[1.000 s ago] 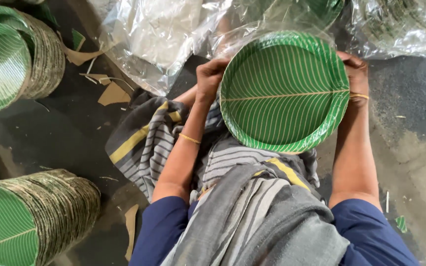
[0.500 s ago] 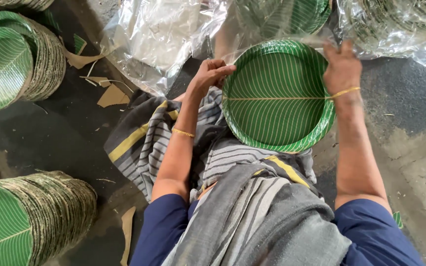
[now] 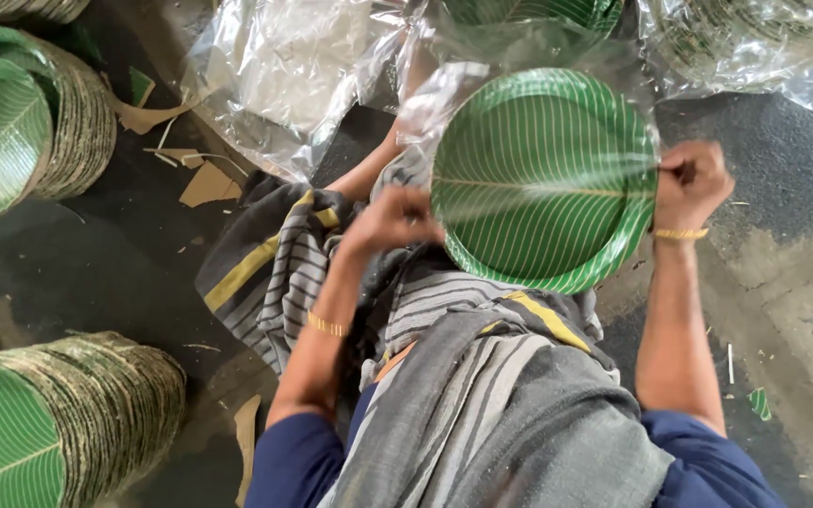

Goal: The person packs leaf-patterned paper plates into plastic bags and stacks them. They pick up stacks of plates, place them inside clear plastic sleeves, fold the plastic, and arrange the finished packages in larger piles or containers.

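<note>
In the head view, the person sits on the floor and holds a round green plate (image 3: pixel 543 179) with pale lines like a leaf, or perhaps a stack of such plates; only the top one can be seen, in front of the lap. A clear plastic bag (image 3: pixel 519 56) lies over the upper part of the plate and partly covers it, so the plate seems to be partly inside the bag, but how deep it is I cannot tell. The left hand (image 3: pixel 392 221) is at the left rim of the plate, with fingers curled and closed on the edge of the plastic there. The right hand (image 3: pixel 691 183) is at the right rim, closed like a fist and pinching the plastic film just beside the plate. Both wrists carry a thin yellow bangle. A grey striped cloth (image 3: pixel 444 357) with yellow bands covers the lap under the plate. At the top right, another clear bag (image 3: pixel 755 42) holds a stack of the same plates. At the top left, empty crumpled plastic sheets (image 3: pixel 284 75) lie on the dark floor (image 3: pixel 124 273). At the left, a loose stack of green plates (image 3: pixel 21 122) lies on its side, and a second stack (image 3: pixel 58 423) lies at the lower left, well apart from the hands.
</note>
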